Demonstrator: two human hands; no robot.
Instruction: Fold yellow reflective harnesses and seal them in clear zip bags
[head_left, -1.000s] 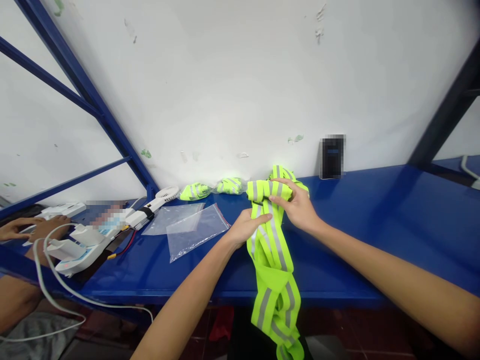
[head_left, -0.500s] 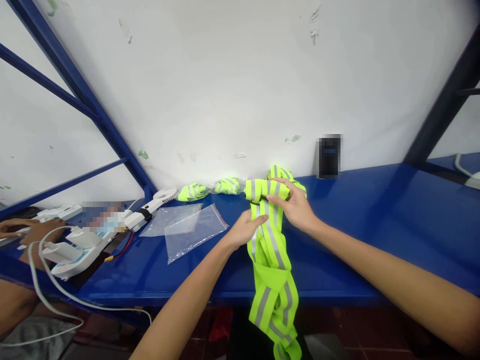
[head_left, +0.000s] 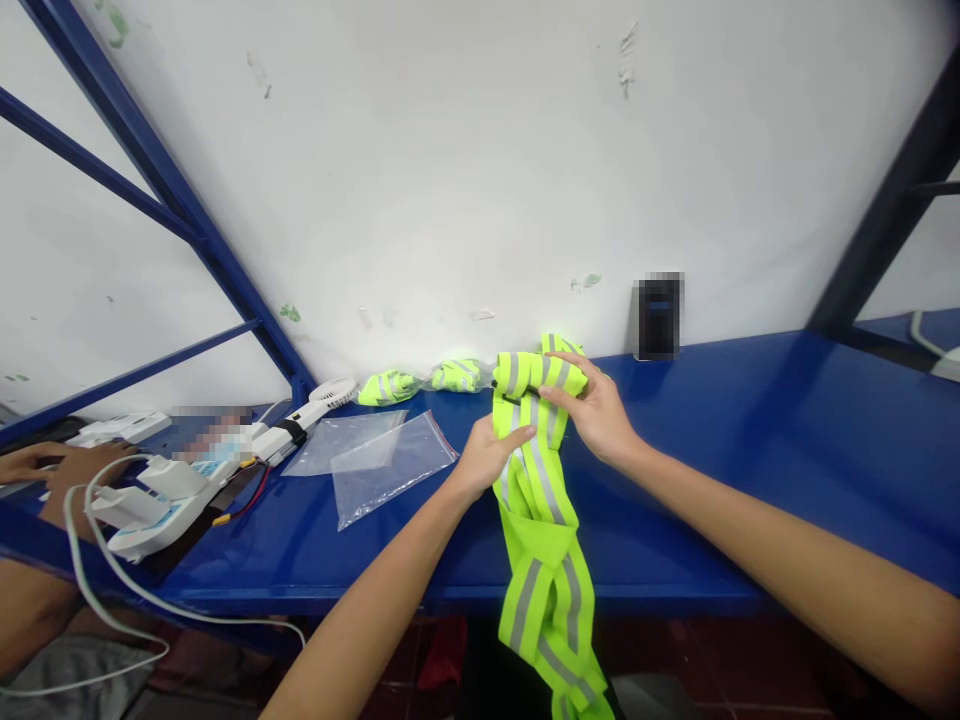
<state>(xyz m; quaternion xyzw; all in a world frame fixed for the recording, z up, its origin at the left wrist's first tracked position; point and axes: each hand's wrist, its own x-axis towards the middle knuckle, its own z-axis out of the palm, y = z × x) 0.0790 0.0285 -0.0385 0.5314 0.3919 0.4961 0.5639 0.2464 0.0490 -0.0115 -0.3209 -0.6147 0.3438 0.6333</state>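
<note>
A neon yellow safety vest (head_left: 546, 540) with grey reflective stripes lies across the blue shelf (head_left: 750, 450) and hangs over its front edge. Its far end is rolled into a tight bundle. My right hand (head_left: 596, 410) grips that rolled end from the right. My left hand (head_left: 491, 455) pinches the flat strip of the vest just below the roll.
Two clear zip bags (head_left: 382, 455) lie left of my hands. Two rolled vests (head_left: 420, 380) rest against the white wall. A small white fan (head_left: 311, 405) and white devices with a cable (head_left: 142, 495) sit further left, near another person's hand (head_left: 52, 465). A dark box (head_left: 658, 315) leans on the wall.
The hands stay on the vest almost unchanged; the hanging end has risen slightly and swung a little. The other person's hand at far left shifted slightly.
</note>
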